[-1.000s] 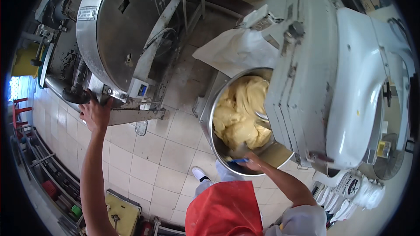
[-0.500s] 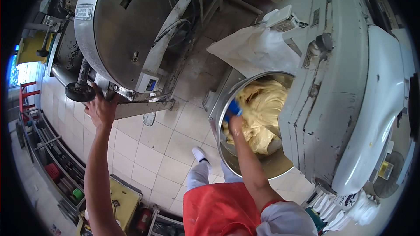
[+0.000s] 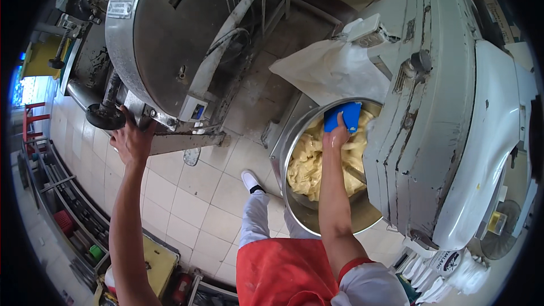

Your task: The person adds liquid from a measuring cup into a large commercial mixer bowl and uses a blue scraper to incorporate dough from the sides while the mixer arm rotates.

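Observation:
My right hand (image 3: 336,135) is closed on a blue dough scraper (image 3: 343,117), held inside the far part of a metal mixing bowl (image 3: 294,207). Pale yellow dough (image 3: 309,165) fills much of that bowl, below and around the hand. Part of a metal mixing tool (image 3: 355,173) shows in the dough. My left hand (image 3: 134,140) rests on the metal frame of the machine at the left, beside a round black knob (image 3: 105,117). Its fingers reach over the edge, and the tips are partly hidden.
A large grey mixer (image 3: 419,136) with worn paint overhangs the bowl's right side. White sheeting (image 3: 334,71) hangs behind the bowl. The round steel machine (image 3: 164,34) stands at far left. Racks (image 3: 71,204) line the left edge, and white bags (image 3: 453,275) lie at lower right.
My right hand has moved from the bowl's left wall to its far side, carrying the scraper, which now shows flat and broad. My left hand stays on the frame.

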Motion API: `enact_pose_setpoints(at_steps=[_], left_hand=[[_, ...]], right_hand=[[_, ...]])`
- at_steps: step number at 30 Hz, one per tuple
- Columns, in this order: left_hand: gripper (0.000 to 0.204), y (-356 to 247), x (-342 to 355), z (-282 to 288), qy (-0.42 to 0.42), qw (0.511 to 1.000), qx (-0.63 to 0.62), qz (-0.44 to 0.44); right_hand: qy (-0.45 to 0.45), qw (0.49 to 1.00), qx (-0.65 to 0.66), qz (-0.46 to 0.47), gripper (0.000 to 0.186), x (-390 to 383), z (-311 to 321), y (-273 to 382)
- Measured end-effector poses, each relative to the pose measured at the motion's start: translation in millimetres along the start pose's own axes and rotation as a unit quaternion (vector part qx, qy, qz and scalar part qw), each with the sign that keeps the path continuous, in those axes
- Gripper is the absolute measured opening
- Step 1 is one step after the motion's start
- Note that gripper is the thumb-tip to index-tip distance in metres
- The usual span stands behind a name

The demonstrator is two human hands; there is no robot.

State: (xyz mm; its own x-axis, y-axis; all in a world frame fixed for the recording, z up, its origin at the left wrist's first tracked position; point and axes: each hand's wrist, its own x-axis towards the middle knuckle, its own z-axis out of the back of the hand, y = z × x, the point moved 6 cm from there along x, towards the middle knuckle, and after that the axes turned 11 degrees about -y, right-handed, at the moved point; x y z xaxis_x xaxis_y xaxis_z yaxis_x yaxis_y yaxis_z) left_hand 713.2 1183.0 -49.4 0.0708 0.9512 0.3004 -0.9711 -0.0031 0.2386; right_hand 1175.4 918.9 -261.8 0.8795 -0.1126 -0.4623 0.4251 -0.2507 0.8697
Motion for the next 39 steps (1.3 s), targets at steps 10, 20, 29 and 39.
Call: enact_pose_setpoints(at_steps=[10, 20, 29, 39], left_hand=[[0.097, 6.7, -4.3, 0.1, 0.026, 0.999, 0.008, 0.022], [0.094, -18.9, 3.3, 4.3, 0.079, 0.996, -0.037, 0.026], [0.094, 18.6, -8.0, -7.9, 0.021, 1.000, -0.004, 0.019], [0.094, -4.7, 1.8, -4.3, 0.019, 1.000, -0.015, 0.008]], right_hand=[[0.476, 0.707, -0.507, -0.126, 0.020, -125.8, 216.3, 15.2], [0.066, 0.951, -0.299, -0.035, 0.034, 10.0, 33.3, -44.9], [0.482, 0.700, -0.527, 0.022, 0.026, -133.5, 203.2, 21.0], [0.186, 0.812, -0.524, 0.179, 0.037, -38.3, 117.6, -80.4]])
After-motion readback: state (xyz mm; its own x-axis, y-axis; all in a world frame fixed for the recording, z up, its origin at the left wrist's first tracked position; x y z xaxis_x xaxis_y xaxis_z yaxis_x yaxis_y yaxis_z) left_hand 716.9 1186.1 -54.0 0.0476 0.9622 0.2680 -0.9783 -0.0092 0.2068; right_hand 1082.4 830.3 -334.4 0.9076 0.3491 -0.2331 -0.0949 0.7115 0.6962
